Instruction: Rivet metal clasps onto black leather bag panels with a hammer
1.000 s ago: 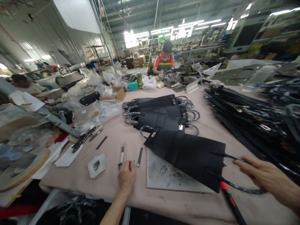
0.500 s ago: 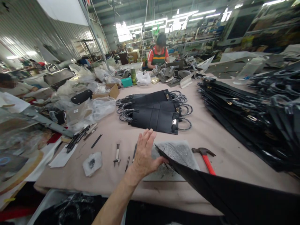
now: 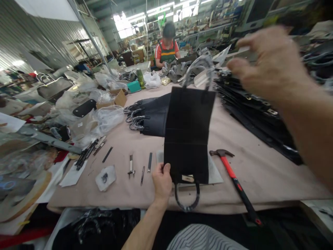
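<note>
My right hand (image 3: pixel 267 66) is raised high, fingers closed on the wrapped top handle of a black bag panel (image 3: pixel 188 132), which hangs upright in front of me. My left hand (image 3: pixel 161 180) pinches the panel's lower left corner, near a small metal clasp and the lower loop handle (image 3: pixel 187 199). Under the panel a grey marked slab (image 3: pixel 215 173) lies on the pink table (image 3: pixel 260 166). A red-handled hammer (image 3: pixel 234 178) lies just right of the slab. Several small metal tools (image 3: pixel 140 166) lie left of my left hand.
A stack of black bag panels (image 3: pixel 148 116) lies mid-table, and a long row of them (image 3: pixel 260 107) runs along the right side. Plastic bags, a cardboard box (image 3: pixel 118 99) and clutter fill the left. A person in a red shirt (image 3: pixel 168 48) works at the far end.
The black panel has gone from lying on the slab to being lifted and hung upright. My right hand rose to hold its top; my left hand moved from the table to its lower corner.
</note>
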The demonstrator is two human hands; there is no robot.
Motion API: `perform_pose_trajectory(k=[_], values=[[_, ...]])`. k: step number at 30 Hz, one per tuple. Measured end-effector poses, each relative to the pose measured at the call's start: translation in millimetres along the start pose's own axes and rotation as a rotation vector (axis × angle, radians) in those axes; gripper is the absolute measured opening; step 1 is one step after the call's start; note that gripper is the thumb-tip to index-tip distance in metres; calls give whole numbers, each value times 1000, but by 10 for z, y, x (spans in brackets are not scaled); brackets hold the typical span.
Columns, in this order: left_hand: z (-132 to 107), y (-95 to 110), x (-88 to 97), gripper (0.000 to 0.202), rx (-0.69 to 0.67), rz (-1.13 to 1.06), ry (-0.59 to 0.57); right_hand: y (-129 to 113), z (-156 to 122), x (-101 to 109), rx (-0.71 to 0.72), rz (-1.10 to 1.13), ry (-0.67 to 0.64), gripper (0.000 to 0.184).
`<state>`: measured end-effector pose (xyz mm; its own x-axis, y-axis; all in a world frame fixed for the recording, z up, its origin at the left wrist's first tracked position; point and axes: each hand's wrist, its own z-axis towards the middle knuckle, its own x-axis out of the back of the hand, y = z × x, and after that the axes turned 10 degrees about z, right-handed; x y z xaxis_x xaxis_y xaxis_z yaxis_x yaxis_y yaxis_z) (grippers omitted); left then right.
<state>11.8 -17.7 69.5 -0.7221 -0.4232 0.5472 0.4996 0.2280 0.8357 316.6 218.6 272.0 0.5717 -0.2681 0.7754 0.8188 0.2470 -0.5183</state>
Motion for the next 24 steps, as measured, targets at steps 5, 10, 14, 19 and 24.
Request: perform_pose_trajectory(k=[5, 10, 14, 19, 24], values=[[268, -240, -301, 24, 163, 364, -40, -408, -1075, -1128, 226, 137, -88, 34], [300, -302, -248, 25, 106, 506, -130, 93, -2410, -2001, 212, 122, -296, 39], [265, -245, -167, 32, 63, 646, -208, 230, -2788, -2077, 266, 84, -306, 50], [164, -272, -162, 28, -41, 727, -128, 186, -2843, -2132, 317, 64, -273, 46], [71, -338, -175, 20, -92, 745, -130, 253, -2839, -2221, 357, 115, -252, 43]])
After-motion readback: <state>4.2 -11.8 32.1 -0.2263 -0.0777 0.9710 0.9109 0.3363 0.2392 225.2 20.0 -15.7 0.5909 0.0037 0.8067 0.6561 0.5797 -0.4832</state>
